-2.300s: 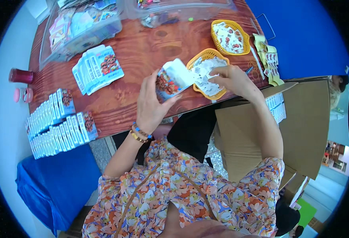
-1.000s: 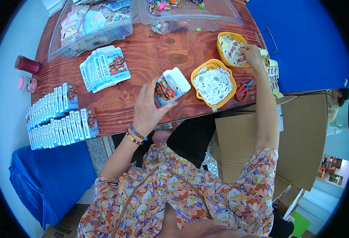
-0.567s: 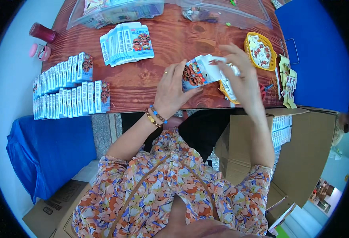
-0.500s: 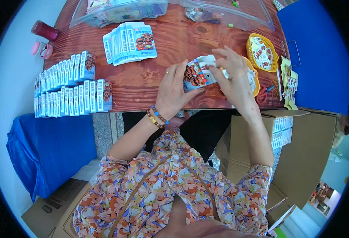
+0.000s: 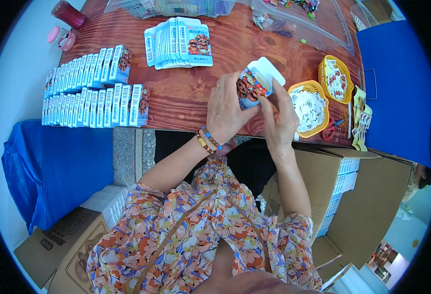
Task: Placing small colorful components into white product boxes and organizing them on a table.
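Note:
My left hand (image 5: 225, 105) grips a small blue cardboard box (image 5: 248, 89) from its left side, over the near edge of the table. Cartoon figures are printed on the box's front. At its upper right end a white flap (image 5: 272, 71) sticks out, unfolded. My right hand (image 5: 280, 117) is at that end, its thumb and fingers pressed on the box's right edge. The inside of the box is hidden. Just right of this hand stands a yellow basket (image 5: 327, 113) with small white packets (image 5: 308, 109).
Flat blue cartons (image 5: 178, 44) lie stacked at the back. Two rows of filled-out boxes (image 5: 95, 105) stand at the left. Another yellow basket (image 5: 348, 73), red scissors (image 5: 329, 131) and clear bins (image 5: 318, 34) are on the right. A large cardboard box (image 5: 372, 196) stands below the table edge.
The view has shifted, so the table things sit further right. My right hand has dropped from above the box's open end to its edge. The box is tilted more upright, its flap now fully showing.

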A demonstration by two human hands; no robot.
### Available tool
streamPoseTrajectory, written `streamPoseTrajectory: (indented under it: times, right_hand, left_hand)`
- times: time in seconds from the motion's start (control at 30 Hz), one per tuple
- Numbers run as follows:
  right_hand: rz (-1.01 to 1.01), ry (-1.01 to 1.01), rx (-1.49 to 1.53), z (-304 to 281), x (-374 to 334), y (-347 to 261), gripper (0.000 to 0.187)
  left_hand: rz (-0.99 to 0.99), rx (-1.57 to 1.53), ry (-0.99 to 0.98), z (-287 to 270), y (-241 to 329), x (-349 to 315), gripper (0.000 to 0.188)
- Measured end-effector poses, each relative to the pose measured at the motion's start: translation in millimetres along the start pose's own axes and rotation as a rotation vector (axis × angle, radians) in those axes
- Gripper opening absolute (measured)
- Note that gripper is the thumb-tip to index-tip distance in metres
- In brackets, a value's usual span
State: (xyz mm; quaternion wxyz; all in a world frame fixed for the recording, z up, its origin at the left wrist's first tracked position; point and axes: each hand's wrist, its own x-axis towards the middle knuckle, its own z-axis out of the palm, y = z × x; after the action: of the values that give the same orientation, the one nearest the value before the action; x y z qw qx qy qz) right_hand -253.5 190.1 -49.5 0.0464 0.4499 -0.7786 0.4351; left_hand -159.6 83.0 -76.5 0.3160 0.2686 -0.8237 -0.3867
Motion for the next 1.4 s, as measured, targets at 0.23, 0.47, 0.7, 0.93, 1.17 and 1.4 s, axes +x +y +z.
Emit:
streamPoseTrajectory:
  times: [0.23,0.47,0.7,0.93,1.17,1.4]
  right_hand:
    - [0.191,-0.097,0.558,-7.1,7.7,12.9,0.034]
    - [0.290,-0.256,0.819,-12.7,2.9,8.8,0.027]
    - [0.131,-0.340,0.817,-18.1,4.9,18.6,0.021]
    - [0.337,-0.347,0.791,-25.5,6.8,-6.1,0.010]
    - [0.401,-0.441,0.928,-26.6,16.7,-1.3,0.011]
    - [0.423,-0.565,0.701,-34.6,17.8,0.9,0.025]
  left_hand:
    - [-0.130,-0.610,-0.204,-19.5,-26.3,-5.5,0.061]
    - [0.023,-0.602,-0.127,-39.6,-20.1,-9.0,0.043]
    - [-0.154,-0.766,-0.381,-57.5,-13.0,-5.5,0.035]
    - [-0.250,-0.730,-0.396,-61.0,-4.7,-12.0,0.035]
    - [-0.177,-0.646,-0.409,-65.0,-6.1,-13.8,0.037]
    - [-0.147,-0.674,-0.420,-63.3,-7.4,-18.4,0.046]
